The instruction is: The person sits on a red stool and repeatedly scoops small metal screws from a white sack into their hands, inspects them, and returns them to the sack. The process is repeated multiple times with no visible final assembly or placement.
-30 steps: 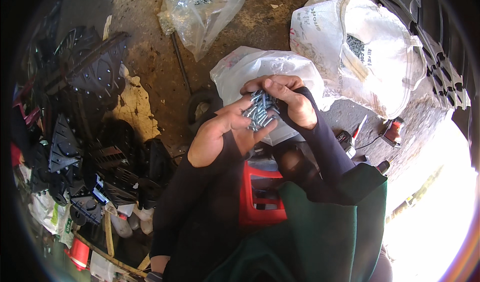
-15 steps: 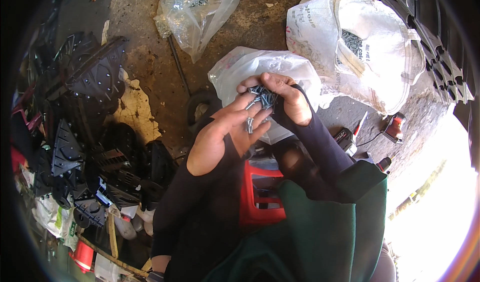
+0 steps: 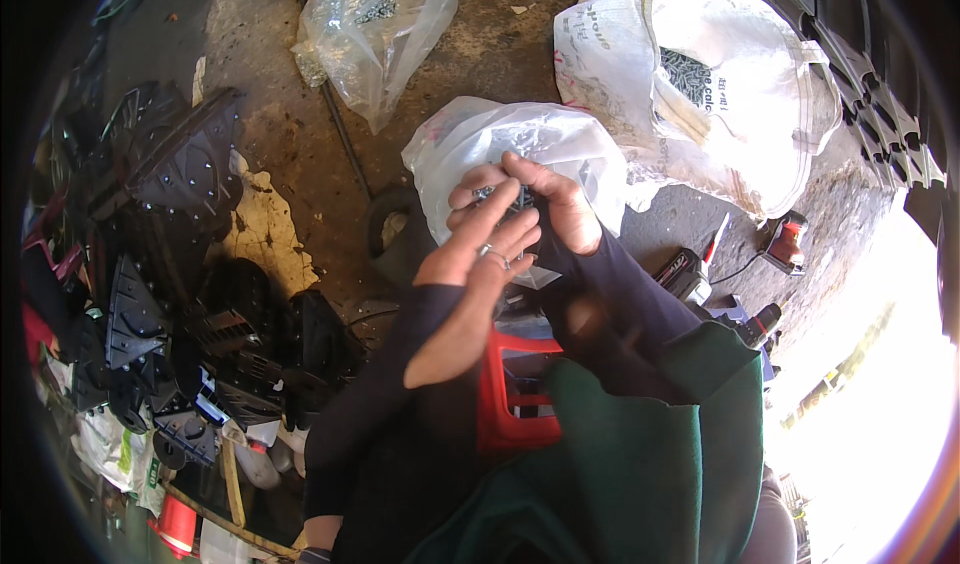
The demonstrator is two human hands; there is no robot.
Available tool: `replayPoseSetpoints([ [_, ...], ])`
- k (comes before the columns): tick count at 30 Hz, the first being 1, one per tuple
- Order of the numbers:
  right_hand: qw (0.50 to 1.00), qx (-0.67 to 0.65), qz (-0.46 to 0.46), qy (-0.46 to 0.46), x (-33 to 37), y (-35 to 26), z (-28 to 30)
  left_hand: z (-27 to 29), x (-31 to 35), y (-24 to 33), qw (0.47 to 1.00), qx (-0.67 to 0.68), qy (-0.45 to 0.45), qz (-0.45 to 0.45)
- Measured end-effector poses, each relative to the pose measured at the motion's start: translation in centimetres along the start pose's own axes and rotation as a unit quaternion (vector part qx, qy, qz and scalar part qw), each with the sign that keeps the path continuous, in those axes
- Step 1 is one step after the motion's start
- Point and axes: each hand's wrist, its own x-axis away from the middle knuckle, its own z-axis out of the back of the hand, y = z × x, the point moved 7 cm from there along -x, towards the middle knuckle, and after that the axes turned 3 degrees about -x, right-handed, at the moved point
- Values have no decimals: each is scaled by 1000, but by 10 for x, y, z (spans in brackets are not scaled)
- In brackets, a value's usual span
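My right hand (image 3: pixel 565 209) is curled around a small heap of metal screws (image 3: pixel 520 200), thumb on top, above a white plastic bag (image 3: pixel 440 144). Over the heap lies my left hand (image 3: pixel 475 274), its fingers close together and touching the screws. Small shiny metal pieces, apparently screws (image 3: pixel 488 251), show between the left fingers. The palms and part of the heap are hidden. Below the hands, between my legs, is a red plastic stool (image 3: pixel 500 394).
A clear bag (image 3: pixel 375 39) of small metal parts lies ahead. A white woven sack (image 3: pixel 610 59) holds more screws. Right are a black battery tool (image 3: pixel 685 272) and a red-and-black device (image 3: pixel 788 244). Black molded parts (image 3: pixel 135 314) are piled left. A black cable (image 3: pixel 340 124) crosses the floor.
My left fingers have moved in over the screws in my right hand, covering more of the heap. Both hands sit slightly further left in view, and the whole scene has shifted a little left.
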Motion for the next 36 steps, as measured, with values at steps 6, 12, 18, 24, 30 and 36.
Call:
replayPoseSetpoints([
  [6,987,-135,-81,43,-3,27,5,-25,0,17,859,-443,13,-255],
  [12,996,-48,46,59,-3,15,19,-39,-9,17,708,-550,110,-430],
  [18,993,-96,-41,54,3,16,25,-37,-3,23,709,-520,156,-451],
  [24,996,-47,-14,71,7,11,23,-17,-14,2,904,-389,50,-167],
  [30,999,-6,12,34,5,5,21,2,-17,-4,963,-265,41,-36],
  [36,997,-62,19,33,9,3,17,29,-12,8,989,-124,79,-33],
])
